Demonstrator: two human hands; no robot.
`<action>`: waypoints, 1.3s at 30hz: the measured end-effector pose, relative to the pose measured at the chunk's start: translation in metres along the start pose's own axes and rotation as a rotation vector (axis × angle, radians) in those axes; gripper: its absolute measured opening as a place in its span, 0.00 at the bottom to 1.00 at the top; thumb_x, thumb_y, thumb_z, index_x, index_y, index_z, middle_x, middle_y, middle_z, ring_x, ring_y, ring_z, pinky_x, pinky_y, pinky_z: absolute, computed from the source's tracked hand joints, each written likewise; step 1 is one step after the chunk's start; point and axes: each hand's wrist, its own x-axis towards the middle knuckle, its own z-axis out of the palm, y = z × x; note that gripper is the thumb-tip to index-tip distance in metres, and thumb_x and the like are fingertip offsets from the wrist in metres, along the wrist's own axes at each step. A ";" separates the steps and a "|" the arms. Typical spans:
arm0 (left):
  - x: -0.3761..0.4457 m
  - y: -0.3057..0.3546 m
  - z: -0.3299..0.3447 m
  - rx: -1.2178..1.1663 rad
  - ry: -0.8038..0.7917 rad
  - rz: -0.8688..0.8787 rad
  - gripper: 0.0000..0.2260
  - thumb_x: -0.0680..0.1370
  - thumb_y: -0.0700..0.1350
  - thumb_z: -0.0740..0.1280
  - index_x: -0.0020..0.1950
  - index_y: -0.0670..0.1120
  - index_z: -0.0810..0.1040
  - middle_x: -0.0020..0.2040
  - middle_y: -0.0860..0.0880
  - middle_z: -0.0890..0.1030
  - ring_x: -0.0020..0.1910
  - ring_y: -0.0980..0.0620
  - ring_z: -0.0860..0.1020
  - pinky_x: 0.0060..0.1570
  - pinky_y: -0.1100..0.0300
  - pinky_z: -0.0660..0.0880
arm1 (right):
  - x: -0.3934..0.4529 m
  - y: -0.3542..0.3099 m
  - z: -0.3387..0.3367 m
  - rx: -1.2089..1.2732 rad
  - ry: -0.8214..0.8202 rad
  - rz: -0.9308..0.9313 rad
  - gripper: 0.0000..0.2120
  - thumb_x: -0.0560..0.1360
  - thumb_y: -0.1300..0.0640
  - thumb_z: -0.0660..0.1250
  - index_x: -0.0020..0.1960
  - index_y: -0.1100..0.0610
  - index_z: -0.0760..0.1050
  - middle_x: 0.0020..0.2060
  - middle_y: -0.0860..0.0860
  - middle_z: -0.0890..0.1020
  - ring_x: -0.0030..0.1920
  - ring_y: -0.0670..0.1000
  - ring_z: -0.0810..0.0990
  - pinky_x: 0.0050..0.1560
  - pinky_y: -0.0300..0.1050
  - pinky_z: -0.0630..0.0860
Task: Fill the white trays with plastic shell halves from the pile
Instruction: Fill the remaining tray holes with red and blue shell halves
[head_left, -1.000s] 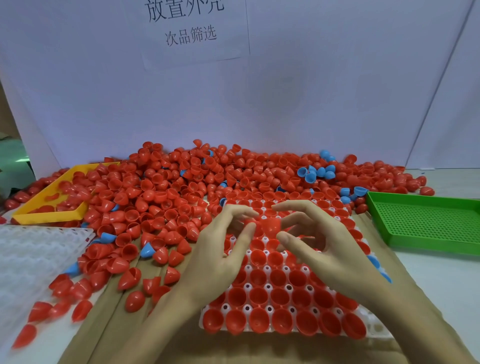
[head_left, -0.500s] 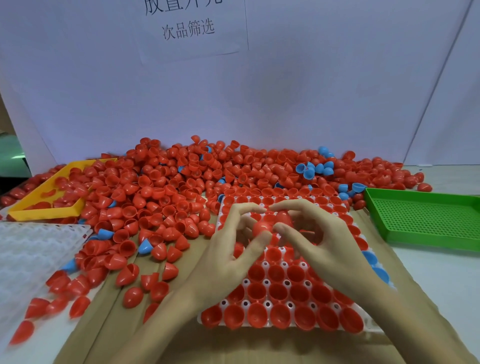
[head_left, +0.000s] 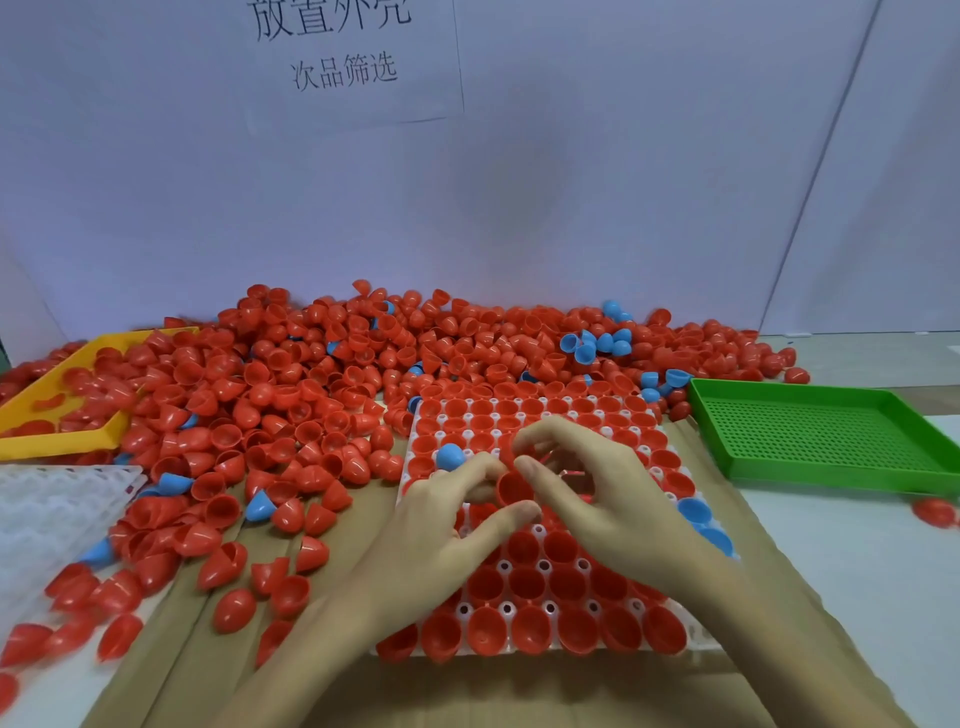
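1. Shell half (head_left: 514, 486) — a red one, open side up — sits between both hands over the middle of the white tray (head_left: 698, 642). The left hand (head_left: 441, 525) has thumb and forefinger curled close beside it, and the right hand (head_left: 587, 493) has its fingers bent over it from the right. I cannot tell whether either grip actually pinches the shell or only steadies it in its cup.
2. Seating risk: if the shell goes down tilted, it could ride on the rim of a neighbour rather than drop into its own cup, leaving the row uneven.
3. Knock risk: both wrists hang low over the near rows, which are already filled; a careless drag back could tip those shells out.
4. Colour risk: a blue shell (head_left: 450, 457) rests on the tray just left of the left fingertips, and a slip might nudge it into a red cup.
5. Supply: the pile (head_left: 291, 384) crowds the tray's far and left edges, so loose pieces may roll onto filled cups. A second white tray (head_left: 57, 514) waits at far left of the worktop.
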 end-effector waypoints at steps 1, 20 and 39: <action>0.000 -0.002 -0.001 0.014 -0.007 0.000 0.14 0.79 0.65 0.65 0.59 0.59 0.79 0.57 0.67 0.82 0.60 0.71 0.78 0.58 0.75 0.70 | 0.000 0.000 -0.004 -0.008 -0.038 0.006 0.06 0.83 0.54 0.69 0.59 0.50 0.80 0.49 0.41 0.84 0.49 0.48 0.85 0.46 0.43 0.83; 0.014 -0.045 -0.019 0.379 0.027 -0.031 0.19 0.85 0.64 0.56 0.69 0.63 0.79 0.78 0.55 0.69 0.80 0.55 0.62 0.76 0.54 0.48 | -0.089 0.004 -0.109 -0.214 0.038 0.244 0.10 0.76 0.62 0.76 0.51 0.47 0.85 0.43 0.43 0.86 0.41 0.49 0.86 0.42 0.53 0.83; 0.017 -0.079 -0.049 0.486 0.203 -0.160 0.13 0.83 0.48 0.68 0.64 0.44 0.85 0.65 0.45 0.76 0.66 0.42 0.75 0.69 0.42 0.71 | -0.080 -0.001 -0.102 -0.372 -0.377 0.308 0.06 0.77 0.48 0.76 0.43 0.42 0.81 0.39 0.41 0.82 0.37 0.44 0.78 0.37 0.35 0.72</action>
